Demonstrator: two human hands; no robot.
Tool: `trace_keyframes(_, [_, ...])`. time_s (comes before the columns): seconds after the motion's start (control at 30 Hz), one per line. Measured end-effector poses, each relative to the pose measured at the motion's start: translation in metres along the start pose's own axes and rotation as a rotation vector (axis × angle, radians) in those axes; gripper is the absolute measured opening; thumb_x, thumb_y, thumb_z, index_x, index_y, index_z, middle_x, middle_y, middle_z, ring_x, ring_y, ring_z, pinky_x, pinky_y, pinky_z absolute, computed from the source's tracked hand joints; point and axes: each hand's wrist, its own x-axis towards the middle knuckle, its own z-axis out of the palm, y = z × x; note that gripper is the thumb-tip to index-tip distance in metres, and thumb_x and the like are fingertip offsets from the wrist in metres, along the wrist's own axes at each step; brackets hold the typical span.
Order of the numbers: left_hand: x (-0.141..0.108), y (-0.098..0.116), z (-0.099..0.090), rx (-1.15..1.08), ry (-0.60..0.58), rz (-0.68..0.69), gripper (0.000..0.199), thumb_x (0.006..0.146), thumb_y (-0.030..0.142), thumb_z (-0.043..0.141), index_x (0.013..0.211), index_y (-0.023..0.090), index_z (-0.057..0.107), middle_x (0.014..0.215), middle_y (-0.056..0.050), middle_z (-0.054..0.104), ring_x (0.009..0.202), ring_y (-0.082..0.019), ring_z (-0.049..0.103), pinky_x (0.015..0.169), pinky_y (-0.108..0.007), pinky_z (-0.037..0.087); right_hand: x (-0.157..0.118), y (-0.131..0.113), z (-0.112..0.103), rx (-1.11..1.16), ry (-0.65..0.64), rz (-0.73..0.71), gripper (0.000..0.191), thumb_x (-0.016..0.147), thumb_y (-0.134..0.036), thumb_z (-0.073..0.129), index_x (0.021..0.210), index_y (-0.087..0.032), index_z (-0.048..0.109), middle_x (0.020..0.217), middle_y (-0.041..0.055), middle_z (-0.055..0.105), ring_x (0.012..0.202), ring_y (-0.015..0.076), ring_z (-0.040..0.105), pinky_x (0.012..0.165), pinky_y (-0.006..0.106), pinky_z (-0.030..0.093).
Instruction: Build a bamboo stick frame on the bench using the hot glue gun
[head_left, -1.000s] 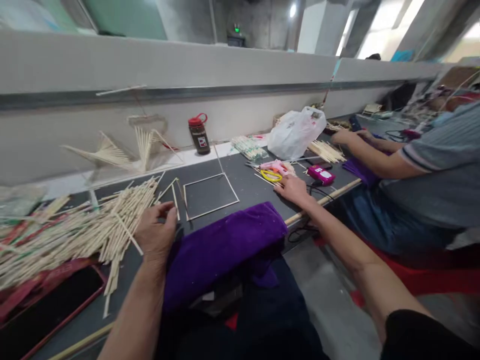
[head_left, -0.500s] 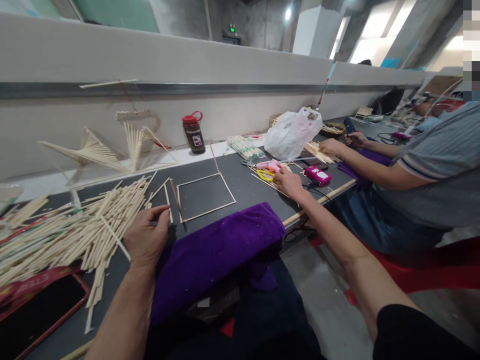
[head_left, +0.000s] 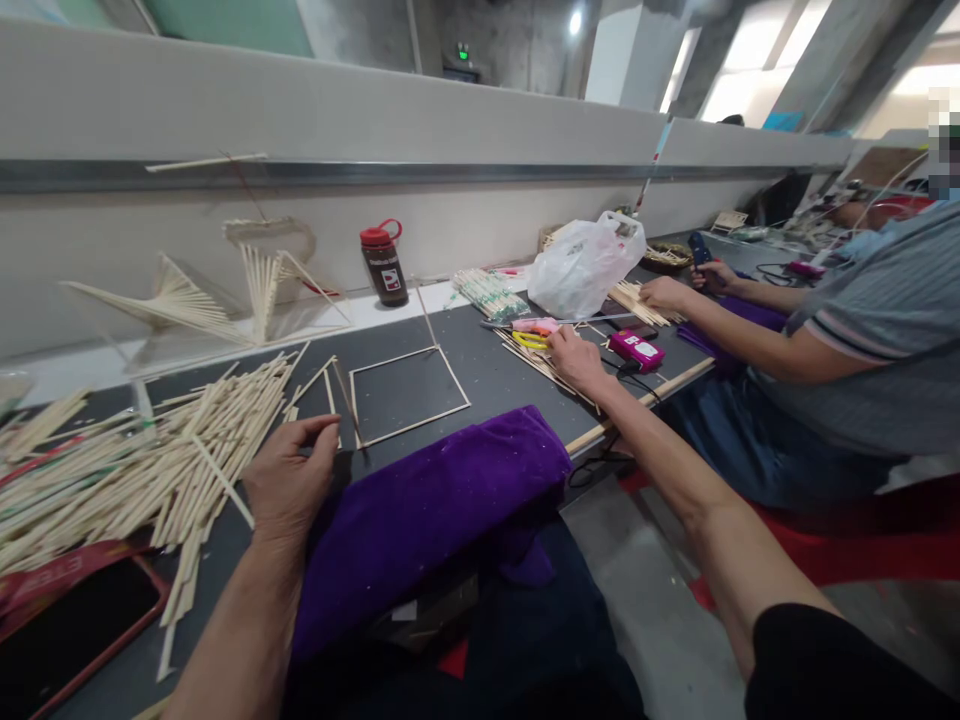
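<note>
My left hand (head_left: 289, 472) rests at the right edge of a heap of thin wooden sticks (head_left: 202, 445). Its thumb and index finger are pinched close together, and anything between them is too small to make out. Just beyond lies a square stick frame (head_left: 409, 425), flat on the dark table, with thin sticks rising at its corners. My right hand (head_left: 576, 358) reaches across to a pink glue gun (head_left: 534, 326), fingers curled at its handle; a clear rod extends behind it. Yellow loops (head_left: 529, 341) show beside the fingertips. The fingers partly hide the handle.
A purple cloth (head_left: 442, 495) covers my lap. Around the table are a phone (head_left: 82, 640), a red-capped bottle (head_left: 385, 270), fanned stick models (head_left: 176, 305), a white plastic bag (head_left: 577, 265) and a magenta box (head_left: 636, 350) with a cable. A co-worker (head_left: 862, 330) sits at right.
My right hand has shifted slightly at the glue gun, whose body looks a little flatter. My left hand keeps its pinch by the heap. The whole view has moved slightly.
</note>
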Motion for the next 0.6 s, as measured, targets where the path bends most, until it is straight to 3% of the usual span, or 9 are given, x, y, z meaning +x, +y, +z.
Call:
trace_keyframes(0.2, [0.001,-0.001,0.001,0.010,-0.011,0.011,0.046,0.080,0.048,0.051,0.095,0.016,0.080,0.093,-0.008,0.076,0.089,-0.024,0.070,0.086,-0.035,0.050,0.004,0.001,0.002,0.057,-0.083,0.111,0.043,0.105,-0.029,0.023,0.137,-0.019,0.050,0.120,0.0147,0.071,0.105,0.0290,0.070,0.083,0.037,0.050])
trace_keyframes(0.33, [0.001,-0.005,0.003,0.009,-0.023,0.014,0.045,0.080,0.047,0.051,0.097,0.017,0.080,0.095,-0.008,0.077,0.090,-0.024,0.070,0.087,-0.035,0.050,0.004,-0.005,0.004,0.062,-0.108,0.149,0.042,0.103,-0.025,0.027,0.136,-0.017,0.051,0.120,0.0173,0.072,0.108,0.0300,0.070,0.086,0.039,0.051])
trace_keyframes(0.53, [-0.001,-0.006,0.002,0.001,-0.028,0.014,0.036,0.081,0.043,0.055,0.097,0.021,0.079,0.094,-0.004,0.077,0.088,-0.022,0.070,0.084,-0.033,0.049,-0.006,-0.018,-0.003,0.151,-0.059,0.148,0.056,0.099,-0.053,0.042,0.143,-0.018,0.045,0.128,0.0164,0.069,0.112,0.0318,0.068,0.090,0.041,0.053])
trace_keyframes(0.6, [-0.001,-0.005,0.002,-0.002,-0.028,0.018,0.035,0.082,0.042,0.055,0.097,0.021,0.078,0.095,-0.004,0.077,0.088,-0.022,0.070,0.085,-0.033,0.050,-0.012,-0.023,-0.005,0.141,-0.052,0.096,0.060,0.097,-0.054,0.048,0.143,-0.016,0.044,0.132,0.0180,0.066,0.114,0.0319,0.067,0.091,0.040,0.053])
